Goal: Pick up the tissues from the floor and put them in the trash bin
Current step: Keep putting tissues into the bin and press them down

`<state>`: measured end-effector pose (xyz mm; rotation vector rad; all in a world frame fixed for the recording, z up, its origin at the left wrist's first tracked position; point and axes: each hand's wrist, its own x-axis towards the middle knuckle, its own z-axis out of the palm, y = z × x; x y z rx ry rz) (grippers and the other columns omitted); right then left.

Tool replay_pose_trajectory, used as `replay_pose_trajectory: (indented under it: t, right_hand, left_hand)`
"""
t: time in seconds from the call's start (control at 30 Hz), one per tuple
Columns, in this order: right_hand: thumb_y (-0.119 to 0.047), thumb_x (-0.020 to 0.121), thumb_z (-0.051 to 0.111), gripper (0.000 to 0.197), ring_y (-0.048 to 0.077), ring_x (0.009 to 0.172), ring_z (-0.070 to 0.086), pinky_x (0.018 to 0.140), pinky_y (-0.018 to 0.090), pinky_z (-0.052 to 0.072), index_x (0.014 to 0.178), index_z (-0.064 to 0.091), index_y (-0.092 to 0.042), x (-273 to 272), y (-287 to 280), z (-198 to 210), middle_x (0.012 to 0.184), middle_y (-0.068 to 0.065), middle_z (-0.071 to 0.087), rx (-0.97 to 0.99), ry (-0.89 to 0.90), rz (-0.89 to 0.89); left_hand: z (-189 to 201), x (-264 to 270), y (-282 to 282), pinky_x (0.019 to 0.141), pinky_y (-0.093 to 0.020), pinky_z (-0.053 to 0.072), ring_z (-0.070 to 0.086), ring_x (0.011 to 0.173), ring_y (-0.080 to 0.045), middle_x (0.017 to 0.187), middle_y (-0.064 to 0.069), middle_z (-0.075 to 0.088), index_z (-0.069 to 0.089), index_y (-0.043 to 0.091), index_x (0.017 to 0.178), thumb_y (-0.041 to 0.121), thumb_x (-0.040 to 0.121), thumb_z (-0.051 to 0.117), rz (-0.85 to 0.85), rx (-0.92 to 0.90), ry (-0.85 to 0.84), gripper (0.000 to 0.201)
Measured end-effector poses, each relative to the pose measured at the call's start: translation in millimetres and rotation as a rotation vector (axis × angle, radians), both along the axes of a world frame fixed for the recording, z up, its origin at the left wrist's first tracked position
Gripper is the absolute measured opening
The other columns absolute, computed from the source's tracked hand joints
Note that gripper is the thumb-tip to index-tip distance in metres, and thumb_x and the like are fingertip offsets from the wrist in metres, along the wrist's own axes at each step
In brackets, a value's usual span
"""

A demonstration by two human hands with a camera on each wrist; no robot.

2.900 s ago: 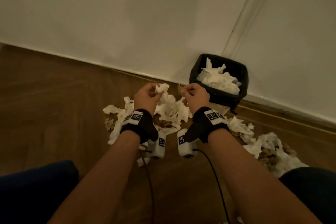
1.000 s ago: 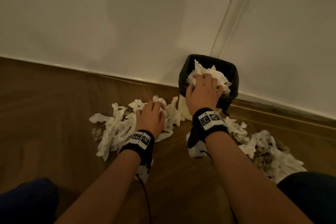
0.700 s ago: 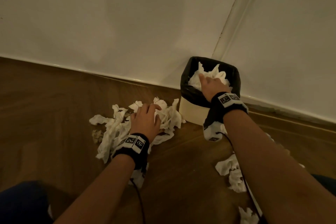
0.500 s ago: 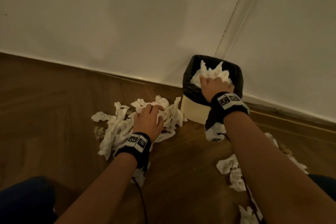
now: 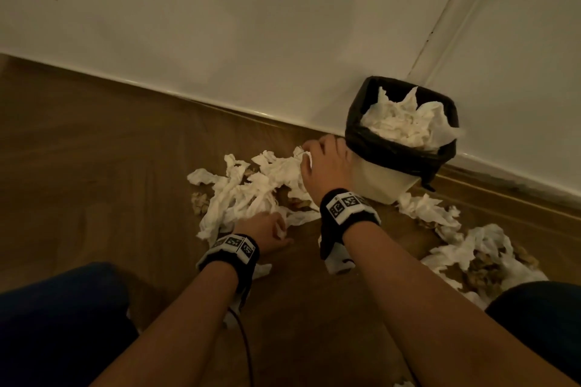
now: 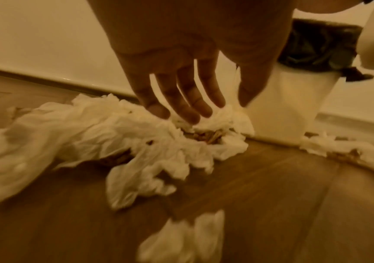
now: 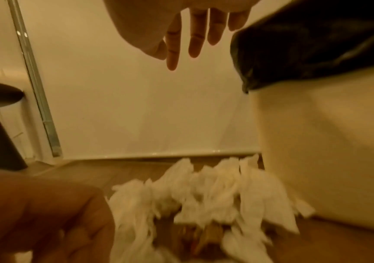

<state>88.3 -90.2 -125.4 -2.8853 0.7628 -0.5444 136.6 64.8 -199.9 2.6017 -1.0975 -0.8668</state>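
Both hands are spread and hold nothing: the left hand [image 5: 267, 228] rests at the near edge of the tissues [image 5: 251, 188] heaped on the floor [image 5: 94, 166], the right hand [image 5: 327, 163] over their far edge, just beside the trash bin [image 5: 380, 176] against the wall.

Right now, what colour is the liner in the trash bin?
Black; the liner folds over the cream trash bin, clearest in the head view.

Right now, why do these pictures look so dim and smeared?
Head view: the room is dim and brownish, yet the trash bin and tissues stay fairly sharp. Left wrist view: yellow cast, tissues streaked by blur, left hand clearer. Right wrist view: blurriest, with soft tissues and right hand at the top edge.
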Motion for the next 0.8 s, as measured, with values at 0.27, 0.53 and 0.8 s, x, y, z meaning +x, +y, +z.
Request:
replay_pose_trajectory:
  t: [0.27,0.53,0.8]
  right_hand:
    - [-0.021,0.095,0.041,0.027,0.024,0.112,0.042,0.091,0.034,0.04,0.119,0.053,-0.019,3,33,-50,0.117,0.005,0.05,0.364,0.267,0.302]
    - [-0.027,0.092,0.051,0.029,0.031,0.121,0.037,0.097,0.042,0.039,0.121,0.051,-0.025,7,54,-78,0.13,0.005,0.04,0.404,0.545,0.275]
    - [-0.02,0.091,0.055,0.04,0.034,0.121,0.044,0.099,0.039,0.041,0.129,0.047,-0.012,-10,58,-98,0.137,0.013,0.034,0.393,0.761,0.208]
  left_hand:
    - [-29,-8,36,0.093,-0.033,0.045,0.049,0.111,-0.021,0.126,0.001,0.041,0.052,0.025,0.117,0.044,0.076,0.071,-0.111,0.15,0.188,0.05]
    - [-29,-13,41,0.095,-0.034,0.043,0.052,0.112,-0.025,0.124,-0.009,0.054,0.06,0.012,0.112,0.028,0.089,0.059,-0.094,0.11,0.153,0.028]
    - [-30,-10,49,0.094,-0.032,0.042,0.051,0.109,-0.024,0.121,-0.008,0.048,0.057,0.009,0.11,0.021,0.086,0.062,0.09,-0.088,0.057,0.027]
